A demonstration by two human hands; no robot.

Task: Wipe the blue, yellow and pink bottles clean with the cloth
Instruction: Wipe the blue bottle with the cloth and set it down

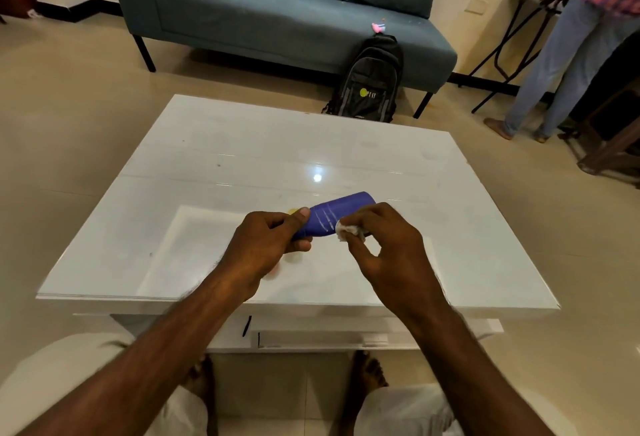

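Head view: a glossy white table [207, 165] stands on beige tile, with a blue sofa [277, 16] at 12 o'clock and a black backpack [370, 82] against it. Above the table's near half, the left hand [266, 245] clenches the blue bottle [332, 215], its long axis pointing toward 2 o'clock. The right hand [384, 245] pinches the white cloth [346, 229] against the bottle's side.

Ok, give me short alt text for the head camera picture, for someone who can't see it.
Left hand holds a blue bottle tilted above a white table while the right hand presses a white cloth against its side. Behind stand a blue sofa and black backpack.
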